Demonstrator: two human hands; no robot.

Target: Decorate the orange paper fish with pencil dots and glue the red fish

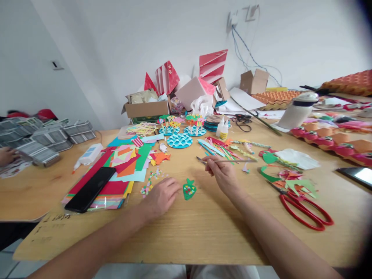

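Observation:
A green paper fish (189, 190) lies flat on the table in front of me, with small coloured paper pieces on its body. Just left of it, my left hand (165, 194) rests palm down, fingers loosely bent and fingertips close to the fish's edge. No object shows in that hand. My right hand (221, 174) is closed on a thin brush (240, 160), its dark tip pointing left above the table. Small paper bits (147, 188) are scattered left of my left hand. Orange paper fish (161, 157) lie farther back.
Coloured paper sheets (116, 186) carry a black phone (90, 189) at left. Red-handled scissors (305, 211) lie at right near paper scraps. Behind are blue scalloped discs (179, 141), glue bottles (223, 131), paper strips (215, 147) and a white tumbler (298, 111). Another person's hand (7, 155) shows far left.

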